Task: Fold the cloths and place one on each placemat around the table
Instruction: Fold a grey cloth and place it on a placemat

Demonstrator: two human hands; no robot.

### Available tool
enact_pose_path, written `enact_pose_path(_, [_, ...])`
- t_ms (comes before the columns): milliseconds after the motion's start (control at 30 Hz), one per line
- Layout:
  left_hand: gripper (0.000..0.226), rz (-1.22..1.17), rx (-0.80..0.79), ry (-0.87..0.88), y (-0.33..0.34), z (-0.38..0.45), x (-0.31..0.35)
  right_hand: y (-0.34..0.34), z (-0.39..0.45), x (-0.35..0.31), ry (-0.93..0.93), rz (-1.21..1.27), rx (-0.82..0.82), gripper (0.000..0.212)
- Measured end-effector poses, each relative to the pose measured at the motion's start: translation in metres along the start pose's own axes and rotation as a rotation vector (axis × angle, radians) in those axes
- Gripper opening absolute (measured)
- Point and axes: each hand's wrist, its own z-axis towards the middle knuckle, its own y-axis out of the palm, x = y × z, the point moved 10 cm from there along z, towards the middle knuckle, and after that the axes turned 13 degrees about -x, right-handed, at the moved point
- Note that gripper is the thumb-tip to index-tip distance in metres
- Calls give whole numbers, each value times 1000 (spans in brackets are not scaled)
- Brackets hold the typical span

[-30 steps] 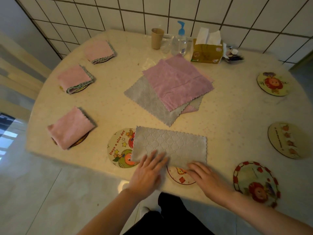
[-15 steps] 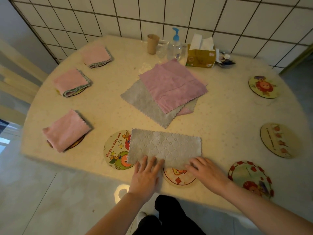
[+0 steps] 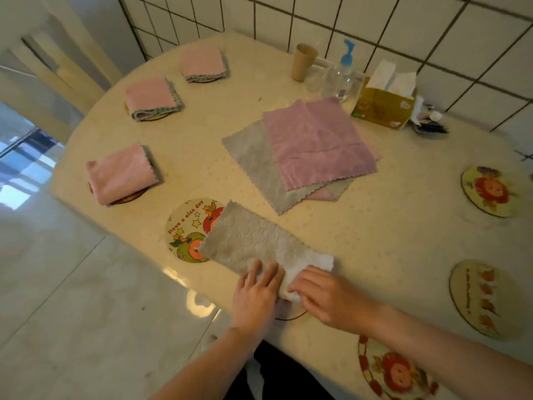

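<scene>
Three folded pink cloths sit on placemats; four placemats lie bare.

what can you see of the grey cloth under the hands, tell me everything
The grey cloth looks like soft microfibre with an embossed lattice pattern and zigzag edges. It lies on the table as a long folded strip, angled, its far end overlapping the "Have a nice day" placemat. Its near end is turned up, showing a paler side. The left hand rests flat on it; the right hand holds the turned end.
</scene>
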Motion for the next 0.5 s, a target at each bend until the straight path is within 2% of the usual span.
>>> enact_pose_path(67, [50, -26, 17, 6, 3, -3, 3, -14, 5, 34, 10, -76, 53, 34])
enact_pose_path(100, [51, -40, 26, 19, 4, -7, 7, -13, 10, 51, 21, -143, 15, 51])
enact_pose_path(167, [52, -50, 4, 81, 10, -15, 17, 7, 22, 76, -10, -311, -159, 86])
enact_pose_path(200, [52, -56, 3, 104, 14, -19, 20, 21, 27, 83, -61, -388, -262, 93])
enact_pose_path(267, [52, -153, -11, 140, 19, -25, 22, 39, 30, 89, -197, -498, -394, 92])
enact_pose_path(333, [55, -373, 17, 126, 10, -30, 13, 47, 34, 94, -297, -550, -428, 85])
enact_pose_path(400, [45, -582, 46, 81, -2, -31, 5, 47, 38, 98, -362, -540, -430, 74])
enact_pose_path(433, [36, -713, 76, 30, -7, -32, -3, 46, 42, 100, -375, -508, -429, 66])
enact_pose_path(500, [22, -1064, 136, -186, -1, -34, -30, 38, 54, 100, -339, -363, -427, 51])
